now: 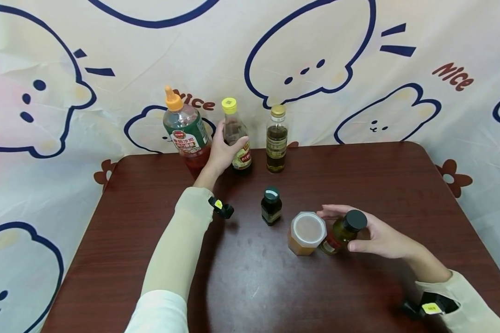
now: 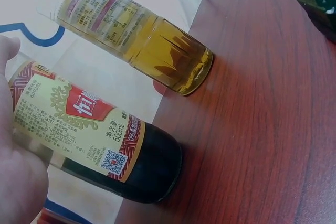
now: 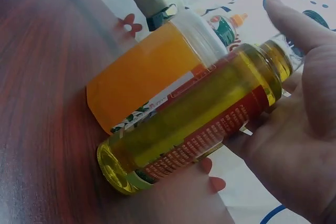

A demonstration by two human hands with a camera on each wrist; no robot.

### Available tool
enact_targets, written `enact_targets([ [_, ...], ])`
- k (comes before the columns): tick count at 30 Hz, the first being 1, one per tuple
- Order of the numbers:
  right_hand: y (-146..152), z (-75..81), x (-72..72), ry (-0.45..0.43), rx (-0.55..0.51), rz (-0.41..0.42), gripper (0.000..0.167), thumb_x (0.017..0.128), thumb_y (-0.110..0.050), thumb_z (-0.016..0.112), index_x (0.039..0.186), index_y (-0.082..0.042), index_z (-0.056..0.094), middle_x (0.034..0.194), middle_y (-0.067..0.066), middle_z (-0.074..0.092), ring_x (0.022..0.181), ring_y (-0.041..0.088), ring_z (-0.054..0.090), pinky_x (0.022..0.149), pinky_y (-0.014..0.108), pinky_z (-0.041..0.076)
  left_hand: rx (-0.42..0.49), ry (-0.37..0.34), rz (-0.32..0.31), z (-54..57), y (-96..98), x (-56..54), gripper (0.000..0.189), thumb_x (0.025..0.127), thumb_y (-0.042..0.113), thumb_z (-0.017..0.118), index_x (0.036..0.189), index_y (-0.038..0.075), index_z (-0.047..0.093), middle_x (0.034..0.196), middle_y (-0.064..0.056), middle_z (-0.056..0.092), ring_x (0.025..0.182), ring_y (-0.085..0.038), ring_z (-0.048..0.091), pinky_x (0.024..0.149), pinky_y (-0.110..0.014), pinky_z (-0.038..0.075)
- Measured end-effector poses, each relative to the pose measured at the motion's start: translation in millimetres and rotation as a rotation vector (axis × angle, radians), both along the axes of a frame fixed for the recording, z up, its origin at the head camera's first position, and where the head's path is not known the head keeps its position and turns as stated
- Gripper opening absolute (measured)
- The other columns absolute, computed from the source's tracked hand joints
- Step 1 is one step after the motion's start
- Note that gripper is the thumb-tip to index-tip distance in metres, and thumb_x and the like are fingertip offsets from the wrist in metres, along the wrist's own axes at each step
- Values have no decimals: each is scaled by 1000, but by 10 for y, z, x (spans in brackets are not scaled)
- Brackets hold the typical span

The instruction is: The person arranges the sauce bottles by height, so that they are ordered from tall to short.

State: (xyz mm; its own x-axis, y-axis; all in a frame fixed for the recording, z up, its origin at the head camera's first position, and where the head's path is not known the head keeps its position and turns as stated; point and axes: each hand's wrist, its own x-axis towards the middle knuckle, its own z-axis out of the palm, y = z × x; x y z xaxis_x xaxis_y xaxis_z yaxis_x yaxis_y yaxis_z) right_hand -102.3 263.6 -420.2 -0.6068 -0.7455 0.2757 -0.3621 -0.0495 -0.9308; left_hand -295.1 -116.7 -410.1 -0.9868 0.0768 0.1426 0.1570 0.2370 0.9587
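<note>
- Left hand [image 1: 222, 149]: thumb and fingers grasp the sauce bottle [image 1: 242, 158], which stands upright at the back of the desk [image 1: 108, 259].
- Sauce bottle: round, transparent body, smooth yellow cap, cream-and-red label, dark liquid.
- Right hand [image 1: 381, 238]: bottle of yellow oil [image 1: 340, 235] held between thumb and fingers, leaning toward the palm.
- Bottle of yellow oil: glossy cylinder, dark cap, red printed label; located at the right front, close beside the jar [image 1: 308, 230].
- Jar: faceted, translucent whitish lid, orange contents.
- Small dark bottle [image 1: 271, 208]: short body, green cap; behind and left of the jar.
- Gold-capped bottle [image 1: 277, 143]: slim, clear, amber liquid; right of the sauce bottle.
- Squeeze bottle [image 1: 187, 134]: clear, orange nozzle, green label, red contents; left of the sauce bottle.
- Desk: red-brown, wood-grain finish, soft sheen.
- Backdrop sheet [image 1: 183, 46]: pale, lightly creased, blue outline prints.
</note>
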Motion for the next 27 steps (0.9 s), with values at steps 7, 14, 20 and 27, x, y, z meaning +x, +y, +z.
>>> enact_targets([
  [7, -23, -27, 34, -15, 15, -22, 67, 89, 21, 58, 151, 6, 38, 152, 22, 46, 143, 21, 43, 113, 24, 35, -10, 8, 9, -13, -1, 14, 69, 95, 32, 73, 151, 17, 35, 150, -7, 44, 137, -25, 43, 114, -48, 38],
  [14, -7, -56, 45, 23, 38, -37, 61, 89, 24, 55, 147, 6, 44, 150, 21, 49, 143, 20, 43, 113, 23, 36, -11, 6, 12, -3, 6, 27, 71, 94, 32, 74, 151, 18, 35, 150, -8, 44, 137, -26, 43, 114, -49, 38],
  [20, 42, -46, 77, 19, 155, -111, 56, 94, 16, 58, 145, -3, 50, 148, 10, 54, 137, 13, 49, 109, 22, 40, -2, 5, 11, 3, 6, 21, 70, 94, 30, 74, 151, 17, 35, 150, -9, 44, 137, -26, 44, 114, -48, 37],
  [27, 57, -23, 115, 13, 202, -150, 51, 96, 13, 58, 142, -7, 53, 143, 8, 57, 133, 13, 53, 105, 22, 43, 12, -1, 7, -6, 6, 18, 70, 94, 30, 74, 151, 17, 36, 149, -9, 45, 137, -26, 44, 114, -48, 38],
])
